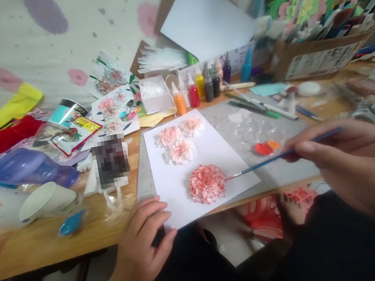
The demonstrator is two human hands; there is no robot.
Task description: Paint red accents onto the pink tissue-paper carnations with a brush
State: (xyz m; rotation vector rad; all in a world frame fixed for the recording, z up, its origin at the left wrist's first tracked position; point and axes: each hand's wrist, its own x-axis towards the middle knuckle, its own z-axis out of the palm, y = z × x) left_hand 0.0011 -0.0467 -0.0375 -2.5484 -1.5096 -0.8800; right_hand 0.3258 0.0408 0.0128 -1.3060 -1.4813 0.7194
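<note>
My right hand [333,154] holds a thin blue paintbrush [266,161], its tip at the right edge of a red-tinged ruffled flower [207,183]. That flower lies on a white sheet of paper [166,182]. Farther up the same sheet sit three paler pink-and-white flowers [180,150]. My left hand [146,238] rests with fingers apart at the sheet's lower left edge. Right of the sheet is a clear palette [256,131], with red paint [263,149] and orange paint [273,144] in its wells.
Behind the sheet stand several paint bottles [192,89] and a white box [156,94]. A cardboard box [324,53] full of brushes is at back right, scissors [365,106] in front. On the left lie a white cup [48,200] and a blue object [72,223] near the table edge.
</note>
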